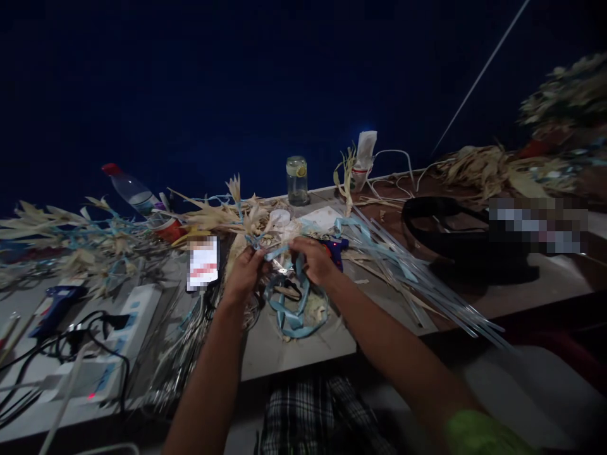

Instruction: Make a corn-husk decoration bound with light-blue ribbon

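My left hand (245,272) is closed, its thumb and finger pinching the stem end of a pale dried-husk flower (255,218) where light-blue ribbon meets it. To its right my right hand (315,258) grips the light-blue ribbon (277,253), which is stretched between both hands. More of the ribbon hangs below my right hand and lies in loose loops on the table, around a dark-handled item whose kind I cannot make out. Just behind my right hand rests a blue glue gun (337,249) with a small red light, partly hidden by the hand.
Left are a phone (203,262), a power strip (135,322) with cables, another glue gun (59,306), wires (183,354) and husk flowers (114,243). Behind stand a glass jar (297,183) and a tilted bottle (133,189). Clear rods (427,284) and a black stand-like object (441,227) lie right.
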### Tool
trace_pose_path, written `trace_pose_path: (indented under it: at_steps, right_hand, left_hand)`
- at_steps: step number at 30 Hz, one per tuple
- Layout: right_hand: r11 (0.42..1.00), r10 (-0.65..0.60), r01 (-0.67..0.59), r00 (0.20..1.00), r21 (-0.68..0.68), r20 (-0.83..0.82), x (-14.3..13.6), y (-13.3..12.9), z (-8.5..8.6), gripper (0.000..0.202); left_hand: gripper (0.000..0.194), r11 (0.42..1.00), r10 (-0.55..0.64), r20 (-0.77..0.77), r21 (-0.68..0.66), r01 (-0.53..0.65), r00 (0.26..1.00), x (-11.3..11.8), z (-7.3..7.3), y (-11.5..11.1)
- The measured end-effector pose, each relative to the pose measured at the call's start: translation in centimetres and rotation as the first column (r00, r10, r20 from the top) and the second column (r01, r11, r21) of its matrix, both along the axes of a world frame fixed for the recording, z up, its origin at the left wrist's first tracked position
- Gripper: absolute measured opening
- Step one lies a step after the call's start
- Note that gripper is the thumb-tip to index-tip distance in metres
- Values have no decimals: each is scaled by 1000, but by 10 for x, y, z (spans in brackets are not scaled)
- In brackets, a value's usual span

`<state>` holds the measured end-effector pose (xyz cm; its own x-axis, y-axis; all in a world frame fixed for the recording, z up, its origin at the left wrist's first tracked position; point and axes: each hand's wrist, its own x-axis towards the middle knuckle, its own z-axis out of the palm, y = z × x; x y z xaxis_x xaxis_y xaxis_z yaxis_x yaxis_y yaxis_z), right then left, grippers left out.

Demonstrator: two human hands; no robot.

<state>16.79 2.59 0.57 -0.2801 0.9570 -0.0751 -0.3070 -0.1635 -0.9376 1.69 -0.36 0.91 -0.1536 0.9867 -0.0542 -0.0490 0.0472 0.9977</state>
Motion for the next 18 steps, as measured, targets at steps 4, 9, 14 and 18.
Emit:
trace_pose_path:
  at_steps: [4, 9, 14, 18]
  right_hand:
    - [986, 12, -37, 987, -160, -159, 14, 12, 4, 31]
    - [999, 17, -14, 997, 48, -72, 19, 13, 4, 30]
    - [951, 83, -138, 977, 278, 198, 33, 15, 8, 29]
    - [958, 39, -84, 985, 275, 166, 40, 19, 12, 38]
  left_hand:
    - [24, 998, -56, 84, 37, 53, 995, -3, 1, 3]
    - [26, 998, 37, 109, 54, -43, 993, -3, 2, 5]
    - [28, 997, 75, 100, 28, -78, 992, -2, 2, 4]
    - [26, 999, 31, -3, 17, -31, 1000, -1, -1, 2]
